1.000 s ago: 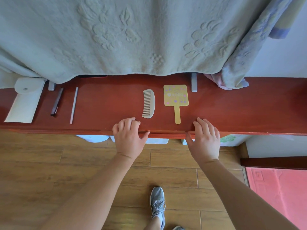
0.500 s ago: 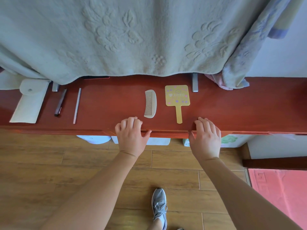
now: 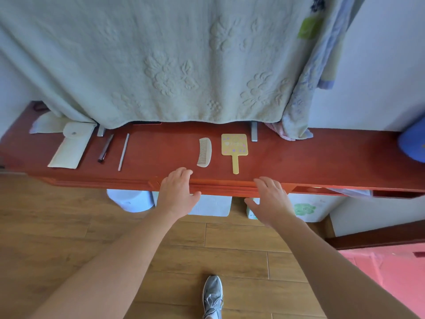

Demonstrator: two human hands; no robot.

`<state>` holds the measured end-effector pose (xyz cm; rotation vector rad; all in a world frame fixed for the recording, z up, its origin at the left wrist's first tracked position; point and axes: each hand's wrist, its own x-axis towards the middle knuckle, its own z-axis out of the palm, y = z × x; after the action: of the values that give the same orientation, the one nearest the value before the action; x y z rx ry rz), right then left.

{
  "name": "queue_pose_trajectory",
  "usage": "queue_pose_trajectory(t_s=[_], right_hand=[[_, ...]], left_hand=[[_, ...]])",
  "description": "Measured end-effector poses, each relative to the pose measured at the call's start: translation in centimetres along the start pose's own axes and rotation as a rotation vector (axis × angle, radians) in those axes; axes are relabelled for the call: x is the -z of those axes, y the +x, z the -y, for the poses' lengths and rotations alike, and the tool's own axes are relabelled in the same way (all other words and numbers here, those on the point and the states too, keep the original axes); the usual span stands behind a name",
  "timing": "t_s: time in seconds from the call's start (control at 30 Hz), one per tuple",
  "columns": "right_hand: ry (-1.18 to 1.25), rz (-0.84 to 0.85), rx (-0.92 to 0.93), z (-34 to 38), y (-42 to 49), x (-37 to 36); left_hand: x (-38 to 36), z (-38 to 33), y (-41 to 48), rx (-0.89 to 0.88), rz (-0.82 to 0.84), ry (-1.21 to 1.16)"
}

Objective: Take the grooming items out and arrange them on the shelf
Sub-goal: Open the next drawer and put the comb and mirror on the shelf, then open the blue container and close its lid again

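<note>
On the red wooden shelf (image 3: 310,157) lie a cream comb (image 3: 204,152) and, to its right, a yellow hand mirror (image 3: 234,148) with its handle toward me. Farther left rest a pale fabric pouch (image 3: 71,146), a dark pen-like stick (image 3: 105,147) and a thin grey stick (image 3: 123,151). My left hand (image 3: 178,192) has its fingers spread, fingertips on the shelf's front edge below the comb. My right hand (image 3: 270,200) is spread too, hovering just in front of the edge right of the mirror. Neither hand holds anything.
A large pale green towel (image 3: 161,65) hangs over the shelf's back, with a blue patterned cloth (image 3: 308,100) at its right. A blue object (image 3: 414,143) sits at the far right. White containers (image 3: 211,204) stand under the shelf. My grey shoe (image 3: 212,295) is on the wooden floor.
The camera tilted up and back, showing more of the towel. My right hand slid off the shelf edge toward me; the left stays at the edge.
</note>
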<state>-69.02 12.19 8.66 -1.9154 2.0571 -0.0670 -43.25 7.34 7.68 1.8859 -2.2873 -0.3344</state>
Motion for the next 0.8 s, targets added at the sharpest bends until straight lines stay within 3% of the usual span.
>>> queue_pose_trajectory(t_s=[0.13, 0.53, 0.8], right_hand=[[0.000, 0.006, 0.025, 1.1, -3.2, 3.3], [-0.032, -0.193, 0.082, 3.4, -14.3, 15.0], [0.012, -0.256, 0.084, 3.6, -20.0, 19.1]], left_hand=[[2.9, -1.9, -2.9, -0.021, 0.011, 0.021], [14.8, -8.7, -11.5, -0.028, -0.051, 0.024], [21.0, -12.7, -16.7, -0.055, -0.115, 0.033]])
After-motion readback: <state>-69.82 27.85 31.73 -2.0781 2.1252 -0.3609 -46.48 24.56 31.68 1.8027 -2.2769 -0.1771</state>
